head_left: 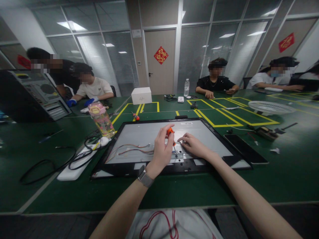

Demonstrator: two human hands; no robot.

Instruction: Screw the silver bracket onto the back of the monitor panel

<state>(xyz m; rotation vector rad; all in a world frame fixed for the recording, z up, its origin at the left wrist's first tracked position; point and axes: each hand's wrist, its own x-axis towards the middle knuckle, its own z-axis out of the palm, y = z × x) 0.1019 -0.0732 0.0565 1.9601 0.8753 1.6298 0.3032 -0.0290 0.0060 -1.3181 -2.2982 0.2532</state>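
Note:
A monitor panel (pixel 139 132) lies face down on the green table, its grey metal back up, with thin coloured wires (pixel 132 149) running across it. My left hand (pixel 161 149), with a watch on the wrist, is closed around an orange-handled screwdriver (pixel 170 131) held upright over the panel's lower middle. My right hand (pixel 193 144) rests just to the right of it, fingers curled and pressed on the panel by the screwdriver's tip.
A pink-lidded water bottle (pixel 101 121) and looped black cables (pixel 72 159) lie to the left. A dark phone-like slab (pixel 245 149) lies to the right. A white box (pixel 141 95), a fan grille (pixel 270 107) and a computer case (pixel 32 94) stand farther off. Several seated people work around the table.

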